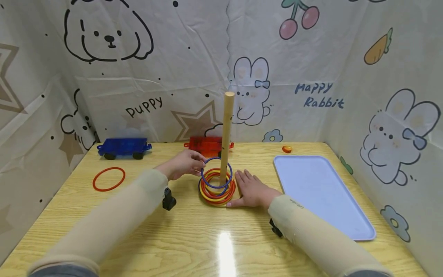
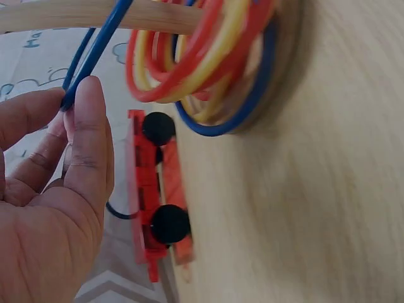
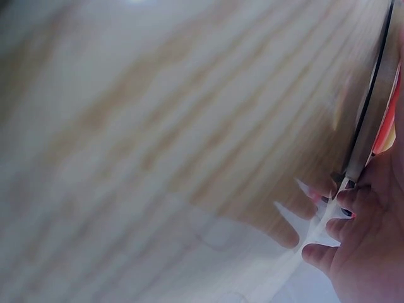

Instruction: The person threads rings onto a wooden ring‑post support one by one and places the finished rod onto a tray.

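A tall wooden peg (image 1: 227, 130) stands at the middle of the table with a pile of red, yellow and blue rings (image 1: 209, 198) round its foot. My left hand (image 1: 185, 164) pinches a blue ring (image 2: 100, 47) between thumb and fingertips. That ring encircles the peg, tilted, above the pile. Right of the pile, my right hand (image 1: 252, 190) rests on the table with fingers extended and thumb spread toward the pile's near edge. In the right wrist view the hand (image 3: 369, 243) shows only at the right side.
A red ring (image 1: 109, 179) lies alone at left. Behind are a blue toy wagon (image 1: 124, 147) and a red toy wagon (image 1: 205, 145). A pale blue tray (image 1: 322, 192) lies at right, with a small orange-red piece (image 1: 287, 149) beyond it. Printed cloth walls surround the table.
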Motion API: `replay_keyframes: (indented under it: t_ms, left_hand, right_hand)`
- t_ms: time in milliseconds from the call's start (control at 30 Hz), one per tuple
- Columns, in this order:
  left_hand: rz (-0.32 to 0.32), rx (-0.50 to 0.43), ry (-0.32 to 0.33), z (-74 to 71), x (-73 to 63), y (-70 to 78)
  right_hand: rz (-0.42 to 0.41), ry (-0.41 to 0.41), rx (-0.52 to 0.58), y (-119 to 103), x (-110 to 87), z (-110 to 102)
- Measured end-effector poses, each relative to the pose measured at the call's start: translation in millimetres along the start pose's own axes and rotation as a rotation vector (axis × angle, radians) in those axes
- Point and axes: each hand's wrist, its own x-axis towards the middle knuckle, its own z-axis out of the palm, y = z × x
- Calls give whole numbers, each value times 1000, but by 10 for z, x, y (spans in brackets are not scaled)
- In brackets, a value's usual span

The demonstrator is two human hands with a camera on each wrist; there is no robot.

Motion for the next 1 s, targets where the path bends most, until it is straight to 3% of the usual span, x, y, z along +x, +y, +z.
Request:
replay_keyframes:
  t_ms: [300,433,567,800,1000]
  left_hand:
    - [-30,84,18,28,2,-132]
    - [9,104,65,-136,-3,-220]
    - [70,57,154,-493,-113,-312]
    - [115,25,291,-1348,-558,-477]
    - [134,35,421,-1978,-946,-821]
  right_hand:
    - [-10,9,-6,0,1,-2]
    - [-18,13,-10,-1,-3,-4]
    - [-17,10,-16,-1,1,0]
    - [-15,1,-23,8,-7,-13]
    - [-7,-5,-21,22,1,-9]
